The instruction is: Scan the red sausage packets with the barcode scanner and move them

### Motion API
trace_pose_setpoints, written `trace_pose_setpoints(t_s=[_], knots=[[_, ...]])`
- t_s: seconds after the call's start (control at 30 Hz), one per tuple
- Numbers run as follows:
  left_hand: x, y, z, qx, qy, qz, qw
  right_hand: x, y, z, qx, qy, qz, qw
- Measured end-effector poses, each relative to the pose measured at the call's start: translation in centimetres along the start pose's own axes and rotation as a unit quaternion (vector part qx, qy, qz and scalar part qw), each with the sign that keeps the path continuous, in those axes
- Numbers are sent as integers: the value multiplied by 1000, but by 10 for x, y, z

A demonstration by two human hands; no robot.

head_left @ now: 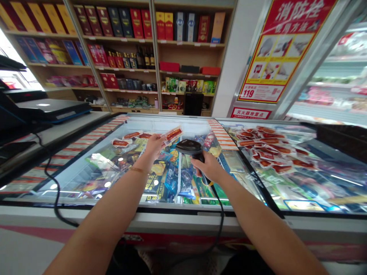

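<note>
My left hand point(155, 146) pinches one end of a vacuum-packed sausage point(173, 134), a reddish-brown piece in clear wrap held above the freezer's glass top. In my right hand point(208, 166) is a black handheld barcode scanner point(189, 146), gripped by its handle. The scanner's head points left, close to the pack but apart from it. Its black cable point(221, 214) hangs down over the freezer's front edge. Several similar packs point(122, 143) lie on the glass left of my left hand. A bigger pile of such packs point(269, 147) rests on the glass to the right.
Frozen goods in bags point(156, 177) show through the chest freezer's glass. A dark scale-like device point(54, 109) stands on the left counter, and another cable point(56, 183) runs down there. Shelves of boxes and bottles point(126, 61) line the back. A dark object point(341, 141) sits far right.
</note>
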State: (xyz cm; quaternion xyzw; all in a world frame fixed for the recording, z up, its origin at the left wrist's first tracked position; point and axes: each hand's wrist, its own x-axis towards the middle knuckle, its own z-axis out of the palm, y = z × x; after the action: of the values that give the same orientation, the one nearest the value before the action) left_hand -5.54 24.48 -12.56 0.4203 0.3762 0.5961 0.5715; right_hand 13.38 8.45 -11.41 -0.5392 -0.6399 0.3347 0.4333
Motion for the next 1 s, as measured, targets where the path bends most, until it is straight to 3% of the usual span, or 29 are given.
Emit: trace_pose_setpoints(t_s=[0.47,0.7,0.83,1.0], knots=[[1,-1,-1,27,9,-8,1000,-1,-2,-1,-14,2,4,1000],[-1,-10,-3,158,78,0,984,11,7,-9,21,64,35,997],[-7,-15,22,191,88,-13,978,18,6,-31,54,117,65,990],[-15,-17,89,140,-7,-55,989,0,5,-93,49,164,54,984]])
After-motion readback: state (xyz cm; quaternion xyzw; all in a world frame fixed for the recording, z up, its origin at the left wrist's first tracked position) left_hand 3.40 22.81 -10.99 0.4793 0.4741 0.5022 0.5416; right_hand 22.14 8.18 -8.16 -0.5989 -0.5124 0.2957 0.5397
